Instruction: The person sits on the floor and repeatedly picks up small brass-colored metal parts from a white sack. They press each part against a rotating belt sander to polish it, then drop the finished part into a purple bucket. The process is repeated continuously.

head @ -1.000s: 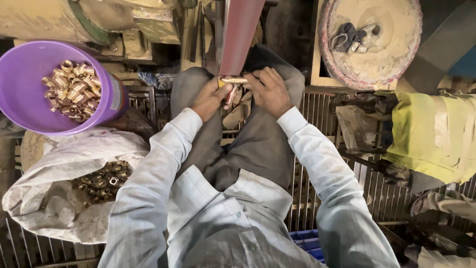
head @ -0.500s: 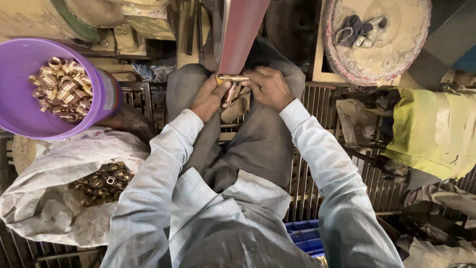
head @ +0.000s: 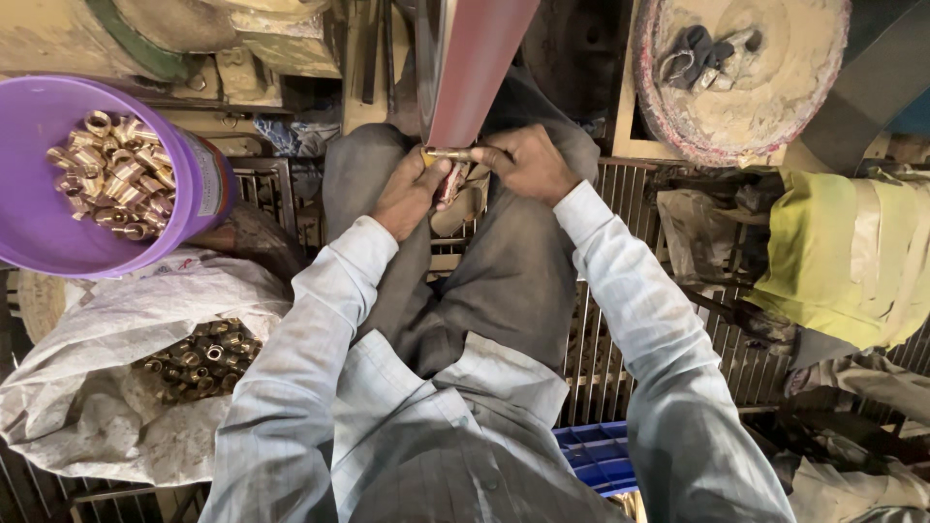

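**Ana:** Head view is looking straight down on a seated person in a pale shirt and grey trousers. What are the hands doing?

**Ben:** Both are meeting in front of the knees. The left hand and the right hand are gripping a small brass fitting between them, each from its own end. The fitting is lying crosswise and is touching the lower edge of the reddish sanding belt that is running up out of the frame.

**Ana:** And the fingers themselves?

**Ben:** On both hands they are curling closed and clamping on the fitting. The left thumb is pressing at its left end; the right fingers are wrapping its right end.

**Ana:** What is sitting around the person?

**Ben:** A purple tub is standing off to the person's left, holding a heap of bright brass pieces. Just below it a white sack is lying open, showing darker, duller fittings inside. They are well apart from the hands.

**Ana:** Anything on the other side?

**Ben:** A round dusty disc is lying at the upper right with a dark rag on it, and a yellow-green cloth is draping beside it. A metal grate floor is showing under the legs, and a blue crate is peeking out near the right elbow.
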